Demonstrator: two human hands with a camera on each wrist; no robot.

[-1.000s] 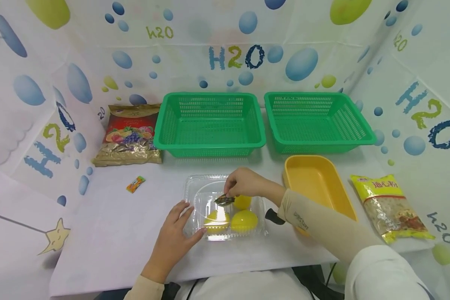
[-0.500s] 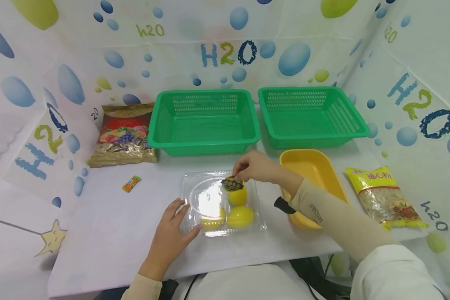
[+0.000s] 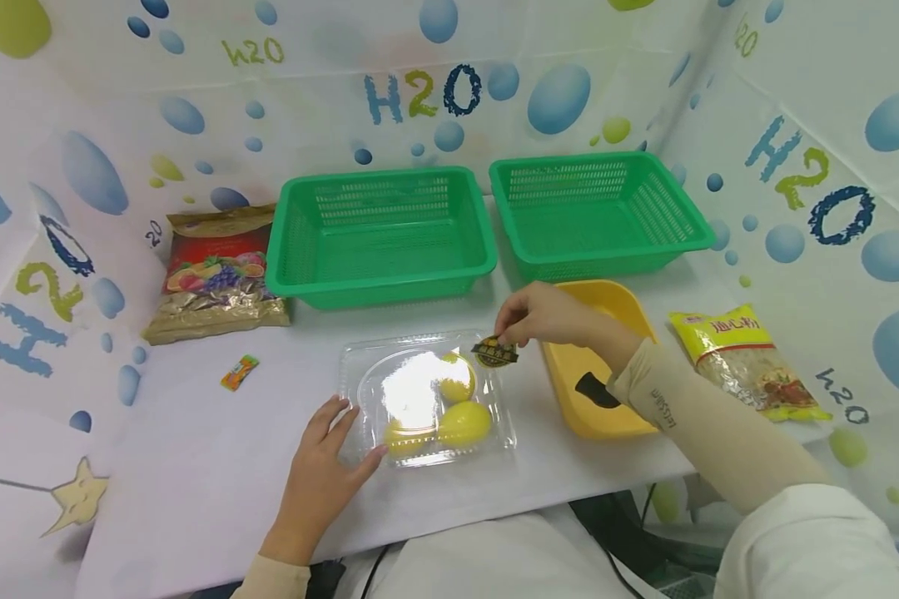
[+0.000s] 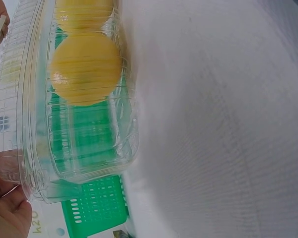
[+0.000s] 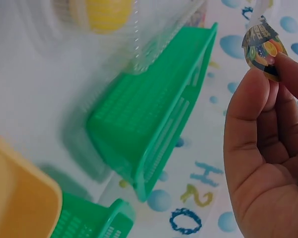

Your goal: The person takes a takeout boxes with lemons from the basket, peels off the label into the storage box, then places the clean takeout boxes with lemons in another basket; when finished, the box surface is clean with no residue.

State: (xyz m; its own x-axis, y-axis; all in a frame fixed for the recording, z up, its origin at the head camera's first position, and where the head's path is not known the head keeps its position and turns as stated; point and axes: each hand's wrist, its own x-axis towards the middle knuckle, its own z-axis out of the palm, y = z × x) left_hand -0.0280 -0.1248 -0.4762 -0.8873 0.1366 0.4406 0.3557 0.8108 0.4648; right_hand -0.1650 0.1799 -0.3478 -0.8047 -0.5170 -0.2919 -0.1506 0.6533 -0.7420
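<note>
A clear plastic clamshell box (image 3: 408,387), lid down, lies on the white table and contains yellow fruits (image 3: 464,424) that look like lemons. My left hand (image 3: 322,474) rests at the box's left side, fingers spread and touching its edge; in the left wrist view the fingers (image 4: 10,210) are at the rim. Between thumb and fingertips, my right hand (image 3: 543,316) pinches a small dark label sticker (image 3: 494,351) at the box's far right corner. The right wrist view shows printed fruit on this sticker (image 5: 263,47), with a pale strip at its top.
Two green baskets (image 3: 382,287) (image 3: 614,262) stand along the back. A yellow tray (image 3: 569,391) is right of the box, partly under my right forearm. A yellow-topped food bag (image 3: 749,366) lies far right, a gold-red bag (image 3: 217,279) back left, and a small orange-green packet (image 3: 240,373) left.
My right hand has carried the sticker from above the box to its far right corner, and the sticker now faces up more flatly. The left hand stays at the box. The head view has shifted right.
</note>
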